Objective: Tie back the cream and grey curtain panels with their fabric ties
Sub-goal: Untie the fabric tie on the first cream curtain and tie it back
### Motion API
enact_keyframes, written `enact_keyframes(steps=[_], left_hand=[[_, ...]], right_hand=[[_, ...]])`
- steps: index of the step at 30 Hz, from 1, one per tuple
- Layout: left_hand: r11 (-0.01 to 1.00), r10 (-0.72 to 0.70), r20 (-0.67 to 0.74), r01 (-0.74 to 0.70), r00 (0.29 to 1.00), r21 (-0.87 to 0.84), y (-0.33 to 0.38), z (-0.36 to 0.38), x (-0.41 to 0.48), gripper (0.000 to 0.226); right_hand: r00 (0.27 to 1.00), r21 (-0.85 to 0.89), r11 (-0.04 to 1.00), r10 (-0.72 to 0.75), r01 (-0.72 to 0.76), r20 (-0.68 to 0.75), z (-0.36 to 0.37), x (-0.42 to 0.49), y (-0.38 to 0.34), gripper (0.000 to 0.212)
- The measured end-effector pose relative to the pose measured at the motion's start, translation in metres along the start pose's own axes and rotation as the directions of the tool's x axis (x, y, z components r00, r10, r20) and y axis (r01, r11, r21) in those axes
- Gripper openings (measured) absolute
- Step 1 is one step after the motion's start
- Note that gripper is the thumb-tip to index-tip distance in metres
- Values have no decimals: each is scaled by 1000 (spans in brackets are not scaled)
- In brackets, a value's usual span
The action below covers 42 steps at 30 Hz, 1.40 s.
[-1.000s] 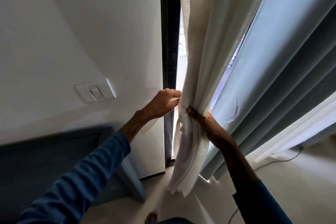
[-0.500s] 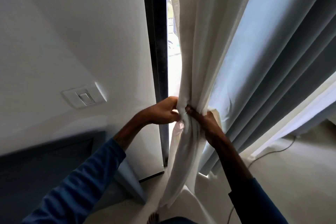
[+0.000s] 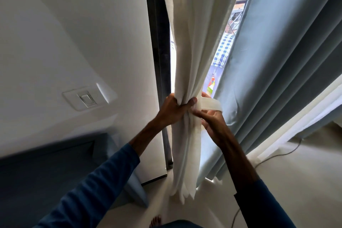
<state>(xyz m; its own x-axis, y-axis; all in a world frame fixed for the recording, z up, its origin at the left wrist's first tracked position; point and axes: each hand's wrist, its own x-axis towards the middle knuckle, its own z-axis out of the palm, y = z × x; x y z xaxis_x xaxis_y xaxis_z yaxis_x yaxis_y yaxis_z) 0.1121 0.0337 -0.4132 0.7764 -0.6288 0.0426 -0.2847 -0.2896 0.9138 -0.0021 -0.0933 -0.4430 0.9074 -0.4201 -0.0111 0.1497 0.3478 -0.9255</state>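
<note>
the gathered panel (image 3: 187, 52) hangs between the window frame (image 3: 157, 42) and the pleated panel (image 3: 277, 61).

White wall (image 3: 74, 24) with switch (image 3: 86, 99); dark window frame (image 3: 157, 42); pale floor (image 3: 296, 172); daylight outside.

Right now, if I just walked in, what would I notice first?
In the middle, the left hand grips the bunched cream curtain, while the right hand holds a pale fabric tie beside it. To the right hangs the big grey curtain, and a white light switch sits on the wall at left.
</note>
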Motion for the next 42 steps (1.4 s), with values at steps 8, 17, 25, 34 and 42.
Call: enact_keyframes(steps=[8, 17, 25, 34, 42], left_hand=[[999, -32, 7, 31, 999, 31, 5, -11, 18, 50], [790, -22, -73, 62, 997, 610, 30, 4, 19, 69], [838, -242, 65, 175, 968, 517, 25, 3, 22, 85], [976, -149, 103, 129, 983, 176, -4, -1, 15, 91], [937, 95, 342, -200, 935, 285, -21, -18, 3, 61]], right_hand=[[951, 133, 974, -139, 181, -277, -21, -9, -9, 24], [937, -372, 870, -349, 323, -1, 0, -28, 23, 20], [925, -608, 701, -334, 373, 182, 41, -33, 48, 9], [980, -663, 723, -114, 194, 163, 18, -30, 52, 41], [933, -701, 690, -347, 181, -100, -3, -10, 25, 75]])
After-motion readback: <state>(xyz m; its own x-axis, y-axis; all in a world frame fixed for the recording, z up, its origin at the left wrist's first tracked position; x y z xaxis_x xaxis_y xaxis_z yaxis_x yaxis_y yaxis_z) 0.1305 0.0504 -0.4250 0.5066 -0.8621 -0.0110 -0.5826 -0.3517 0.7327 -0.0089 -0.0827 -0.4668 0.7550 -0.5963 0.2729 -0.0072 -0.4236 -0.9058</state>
